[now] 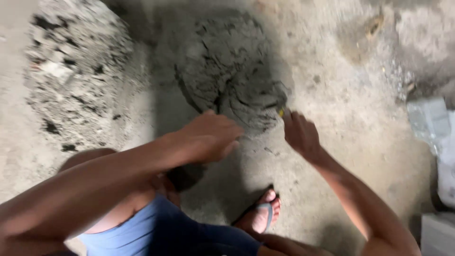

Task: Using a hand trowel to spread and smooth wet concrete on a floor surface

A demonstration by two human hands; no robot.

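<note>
A mound of wet grey mortar [227, 71] lies on the concrete floor [341, 95] in front of me. My left hand [211, 135] hovers at the mound's near edge, fingers curled downward, with nothing visible in it. My right hand [299, 132] is closed around a tool handle with a yellow tip [281, 112], whose blade is pushed into the mound's right edge and hidden by mortar. The picture is blurred by motion.
A heap of dry grey rubble and sand [78, 66] sits at the left. A pale sack [433, 125] and a light block [438, 232] stand at the right edge. My foot in a sandal [261, 214] and my knee in blue shorts [161, 227] are below.
</note>
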